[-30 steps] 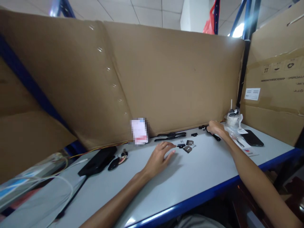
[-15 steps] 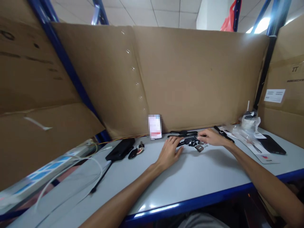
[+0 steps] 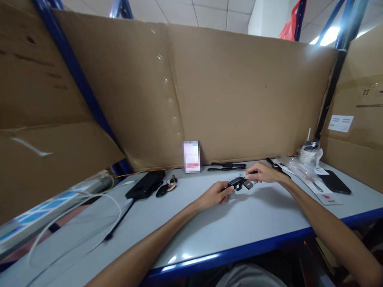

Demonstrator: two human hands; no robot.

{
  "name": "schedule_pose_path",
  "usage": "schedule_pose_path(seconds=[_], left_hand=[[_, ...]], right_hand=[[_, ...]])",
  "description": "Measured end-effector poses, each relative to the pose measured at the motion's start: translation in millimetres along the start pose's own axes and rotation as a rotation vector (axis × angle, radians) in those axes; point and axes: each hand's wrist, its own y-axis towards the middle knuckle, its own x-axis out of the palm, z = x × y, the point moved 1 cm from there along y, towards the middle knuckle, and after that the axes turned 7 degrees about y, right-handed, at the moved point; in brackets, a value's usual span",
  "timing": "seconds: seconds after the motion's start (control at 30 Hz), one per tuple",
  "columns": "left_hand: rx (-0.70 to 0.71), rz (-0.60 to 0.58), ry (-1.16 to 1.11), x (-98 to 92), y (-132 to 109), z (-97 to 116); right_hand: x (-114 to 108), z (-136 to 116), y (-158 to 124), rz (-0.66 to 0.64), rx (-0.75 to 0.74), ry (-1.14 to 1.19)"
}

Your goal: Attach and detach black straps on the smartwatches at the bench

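Note:
My left hand (image 3: 216,194) and my right hand (image 3: 263,173) meet over the grey table (image 3: 209,231) and hold a small black part (image 3: 237,183) between them, lifted slightly off the surface. The left fingers pinch its near end, the right fingers grip its far end. A small dark square piece (image 3: 249,184) lies right by the part, under my right fingers. Behind the hands a black strap-like piece (image 3: 227,165) lies along the cardboard wall.
A tall cardboard sheet (image 3: 224,91) walls the table's back. A black pouch (image 3: 145,184) and keys (image 3: 167,187) lie at left, white cable (image 3: 98,223) further left. A bagged item (image 3: 308,153), papers and a black phone (image 3: 335,182) sit at right. Cardboard boxes flank both sides.
My right hand came back from the far right to the middle. Both hands closed on the small black part and raised it off the table. The camera turned slightly.

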Motion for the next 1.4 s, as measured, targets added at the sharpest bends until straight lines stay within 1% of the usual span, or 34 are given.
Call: schedule_pose_path(seconds=[0.07, 0.1, 0.13, 0.17, 0.23, 0.27, 0.3, 0.37, 0.43, 0.47, 0.53, 0.6, 0.73, 0.87, 0.97, 1.13, 1.4], left_hand=[[0.0, 0.001, 0.007, 0.8, 1.3, -2.2], [0.004, 0.042, 0.031, 1.5, 2.2, -3.4], [0.005, 0.109, 0.072, 2.3, 3.0, -4.7], [-0.001, 0.19, 0.126, 3.2, 3.8, -6.0], [-0.023, 0.337, 0.254, 5.0, 4.8, -8.3], [-0.035, 0.384, 0.313, 5.9, 5.1, -9.2], [-0.046, 0.41, 0.359, 6.6, 5.4, -10.0], [-0.063, 0.428, 0.409, 7.5, 5.9, -11.4], [-0.087, 0.446, 0.422, 7.2, 6.7, -12.7], [-0.096, 0.458, 0.42, 6.8, 7.2, -13.2], [-0.102, 0.475, 0.409, 5.9, 8.1, -14.0], [-0.106, 0.471, 0.403, 5.6, 8.5, -14.2], [-0.122, 0.441, 0.457, 7.5, 6.9, -12.7], [-0.154, 0.41, 0.536, 10.6, 4.8, -10.1], [-0.169, 0.402, 0.548, 11.3, 4.5, -9.2], [-0.17, 0.399, 0.54, 10.8, 4.5, -8.8], [-0.203, 0.376, 0.604, 11.5, 3.7, -4.6]], right_hand=[[2.5, -0.3, 1.2, 0.013, 0.024, -0.046], [4.3, -0.5, 2.2, 0.072, 0.037, -0.111], [6.5, -1.1, 3.4, 0.181, 0.043, -0.2], [9.2, -2.0, 4.5, 0.325, 0.037, -0.302], [17.4, -5.4, 6.2, 0.608, -0.009, -0.472], [22.8, -7.8, 7.0, 0.713, -0.042, -0.522], [28.9, -10.5, 7.7, 0.782, -0.077, -0.556], [41.6, -16.6, 9.3, 0.835, -0.14, -0.598], [53.3, -21.8, 11.3, 0.807, -0.162, -0.615], [58.5, -23.2, 12.6, 0.756, -0.145, -0.611], [66.9, -23.0, 15.6, 0.628, -0.066, -0.577], [72.9, -20.2, 18.3, 0.529, 0.023, -0.541], [79.3, -15.2, 21.8, 0.439, 0.14, -0.496], [81.8, -14.9, 23.9, 0.412, 0.219, -0.507], [82.9, -13.9, 25.1, 0.41, 0.257, -0.524], [85.3, -9.0, 27.0, 0.411, 0.256, -0.529], [88.2, -5.3, 30.9, 0.427, 0.265, -0.501]])
